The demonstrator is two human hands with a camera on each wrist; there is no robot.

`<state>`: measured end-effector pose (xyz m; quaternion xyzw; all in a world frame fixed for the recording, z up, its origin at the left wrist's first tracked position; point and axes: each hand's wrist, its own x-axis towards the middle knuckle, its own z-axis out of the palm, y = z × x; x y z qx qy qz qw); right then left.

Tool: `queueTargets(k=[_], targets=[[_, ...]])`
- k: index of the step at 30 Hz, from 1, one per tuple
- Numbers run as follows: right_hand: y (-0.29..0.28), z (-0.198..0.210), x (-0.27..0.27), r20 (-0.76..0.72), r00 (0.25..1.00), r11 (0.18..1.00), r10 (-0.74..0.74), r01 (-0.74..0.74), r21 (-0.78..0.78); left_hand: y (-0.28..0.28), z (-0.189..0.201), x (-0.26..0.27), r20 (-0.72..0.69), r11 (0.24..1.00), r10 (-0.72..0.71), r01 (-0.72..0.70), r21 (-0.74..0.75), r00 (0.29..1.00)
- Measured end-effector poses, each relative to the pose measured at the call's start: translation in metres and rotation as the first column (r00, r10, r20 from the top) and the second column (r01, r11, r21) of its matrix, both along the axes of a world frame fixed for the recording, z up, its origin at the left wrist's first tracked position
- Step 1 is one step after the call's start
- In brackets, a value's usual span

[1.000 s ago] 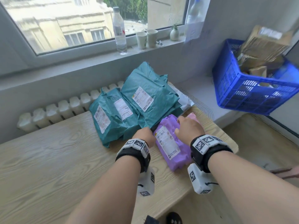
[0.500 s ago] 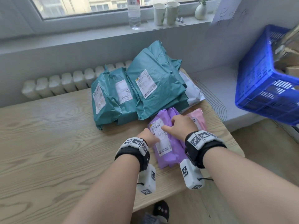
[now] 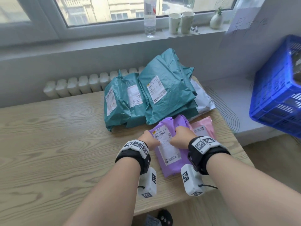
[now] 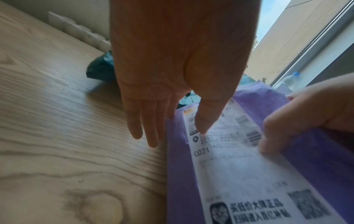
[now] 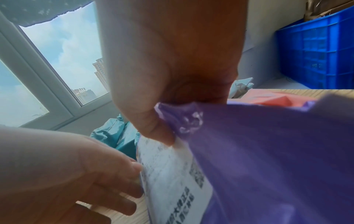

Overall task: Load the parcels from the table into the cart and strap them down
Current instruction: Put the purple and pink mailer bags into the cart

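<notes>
The purple parcel [image 3: 169, 147] lies on the worktop [image 3: 65, 144] at centre frame in the head view, its long axis running from the near edge up toward the teal parcels [image 3: 146, 98], and directly under both hands. The right hand [image 3: 182, 137] has its fingers [image 5: 153, 124] bunched on a fold of the wrapper near the far end. The left hand [image 3: 149, 141] is at the left edge, fingers [image 4: 151, 128] nearly straight along the side and thumb down on the white label [image 4: 229, 151]. The parcel looks soft and crinkled, glossy plastic. A pink parcel [image 3: 203, 128] sits just to its right; the blue crate [image 3: 276, 98] is at the right of frame.
</notes>
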<state>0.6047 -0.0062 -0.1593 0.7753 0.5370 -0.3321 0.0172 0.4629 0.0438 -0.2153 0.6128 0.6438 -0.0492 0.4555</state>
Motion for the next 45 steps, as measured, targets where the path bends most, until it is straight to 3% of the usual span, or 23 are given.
queueTargets(k=[7,12,14,19,21,27,39,45], targets=[[0.010,0.015,-0.020,-0.140,0.987,0.995,-0.080,0.088,0.051,-0.001,0.020,-0.030,0.033,0.989,0.130,-0.132,0.071,0.991],[0.018,0.022,-0.054,-0.230,0.971,0.991,-0.073,0.097,0.097,-0.004,0.025,-0.068,0.106,0.943,0.318,-0.326,0.065,0.942],[0.022,0.024,-0.068,-0.247,0.967,0.990,-0.058,0.088,0.111,-0.004,0.026,-0.086,0.185,0.905,0.412,-0.424,0.027,0.892],[0.029,0.027,-0.101,-0.293,0.955,0.985,-0.044,0.091,0.149,-0.016,0.047,-0.128,0.407,0.779,0.609,-0.610,-0.145,0.681],[0.030,0.029,-0.116,-0.321,0.947,0.984,-0.023,0.077,0.158,-0.020,0.052,-0.142,0.496,0.757,0.622,-0.627,-0.184,0.605],[0.023,0.033,-0.167,-0.351,0.935,0.983,0.047,0.020,0.185,-0.040,0.055,-0.195,0.610,0.712,0.638,-0.660,-0.238,0.470],[-0.012,0.027,-0.336,-0.264,0.924,0.952,0.277,-0.226,0.208,-0.094,0.037,-0.363,0.646,0.502,0.703,-0.851,-0.155,0.297],[-0.035,0.019,-0.424,-0.212,0.915,0.919,0.344,-0.282,0.275,-0.123,0.019,-0.459,0.650,0.392,0.729,-0.910,-0.139,0.215]])
